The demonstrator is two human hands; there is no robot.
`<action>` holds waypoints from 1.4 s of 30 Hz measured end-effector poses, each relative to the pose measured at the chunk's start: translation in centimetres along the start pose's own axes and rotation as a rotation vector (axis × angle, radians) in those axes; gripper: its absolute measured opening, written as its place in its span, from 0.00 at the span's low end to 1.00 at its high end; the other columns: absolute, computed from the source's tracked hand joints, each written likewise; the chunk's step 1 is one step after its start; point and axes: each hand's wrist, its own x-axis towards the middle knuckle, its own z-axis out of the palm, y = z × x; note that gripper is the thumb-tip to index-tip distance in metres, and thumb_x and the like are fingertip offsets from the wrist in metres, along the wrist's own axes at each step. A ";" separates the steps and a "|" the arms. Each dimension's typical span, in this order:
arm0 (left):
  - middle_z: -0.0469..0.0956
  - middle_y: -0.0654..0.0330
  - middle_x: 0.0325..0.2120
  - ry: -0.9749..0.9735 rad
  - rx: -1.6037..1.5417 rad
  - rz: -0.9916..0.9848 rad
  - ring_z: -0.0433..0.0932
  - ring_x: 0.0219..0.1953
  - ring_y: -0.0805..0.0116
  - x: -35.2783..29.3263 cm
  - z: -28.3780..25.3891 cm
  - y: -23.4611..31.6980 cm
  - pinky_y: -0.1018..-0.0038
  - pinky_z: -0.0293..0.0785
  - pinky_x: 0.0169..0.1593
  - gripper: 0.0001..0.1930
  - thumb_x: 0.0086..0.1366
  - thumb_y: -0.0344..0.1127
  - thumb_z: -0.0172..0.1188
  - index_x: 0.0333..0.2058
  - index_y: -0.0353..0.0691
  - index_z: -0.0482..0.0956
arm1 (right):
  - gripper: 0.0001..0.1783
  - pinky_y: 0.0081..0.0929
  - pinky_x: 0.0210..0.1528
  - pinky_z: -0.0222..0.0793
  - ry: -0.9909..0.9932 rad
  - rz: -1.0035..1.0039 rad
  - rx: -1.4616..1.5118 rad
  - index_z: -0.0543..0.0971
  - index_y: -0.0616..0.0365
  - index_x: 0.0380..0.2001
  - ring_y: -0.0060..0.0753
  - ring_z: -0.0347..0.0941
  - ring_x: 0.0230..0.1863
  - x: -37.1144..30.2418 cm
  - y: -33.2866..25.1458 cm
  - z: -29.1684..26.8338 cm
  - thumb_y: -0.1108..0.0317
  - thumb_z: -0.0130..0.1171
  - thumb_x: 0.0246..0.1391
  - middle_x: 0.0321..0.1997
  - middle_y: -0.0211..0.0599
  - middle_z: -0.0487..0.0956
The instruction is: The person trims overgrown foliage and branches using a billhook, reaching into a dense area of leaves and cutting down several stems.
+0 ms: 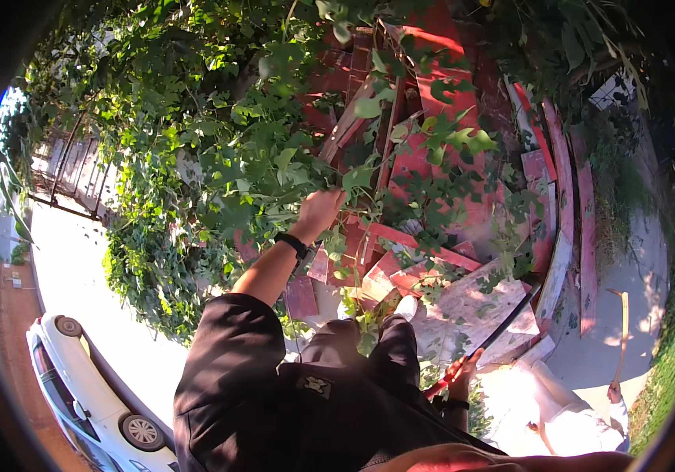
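The left hand [323, 209], fingers curled, pinch unclear, meets leafy green vines [262, 197], likely limp, best held by the stem, as the right hand [462, 373] clasps a long red-and-black pole [504, 325].

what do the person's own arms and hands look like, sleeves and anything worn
Both the left hand and right hand are gloveless. A loose, dark sleeve ends near the left elbow. A black, watch-like band circles the left wrist; a dark band shows at the right.
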 end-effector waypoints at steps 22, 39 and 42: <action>0.81 0.47 0.26 -0.182 0.374 -1.063 0.82 0.31 0.47 -73.6 -2.6 -11.6 0.55 0.76 0.36 0.20 0.68 0.50 0.53 0.29 0.39 0.83 | 0.23 0.39 0.23 0.65 -0.496 -0.971 -1.319 0.77 0.65 0.21 0.29 0.70 0.19 -4.3 1.2 4.0 0.53 0.70 0.48 0.15 0.34 0.74; 0.78 0.47 0.41 -0.116 0.177 -1.352 0.78 0.44 0.48 -100.9 7.0 17.9 0.56 0.76 0.47 0.18 0.61 0.47 0.60 0.43 0.41 0.79 | 0.15 0.31 0.20 0.69 -0.902 -1.036 -1.527 0.76 0.67 0.28 0.28 0.74 0.18 -7.0 5.8 -10.7 0.63 0.66 0.50 0.19 0.36 0.77; 0.77 0.48 0.41 -0.071 0.118 -1.279 0.78 0.43 0.47 -100.2 7.9 18.3 0.57 0.75 0.47 0.16 0.63 0.45 0.60 0.43 0.42 0.79 | 0.11 0.22 0.19 0.65 -1.124 -1.160 -1.260 0.74 0.61 0.27 0.20 0.68 0.16 -7.9 4.6 -13.3 0.67 0.63 0.54 0.19 0.26 0.73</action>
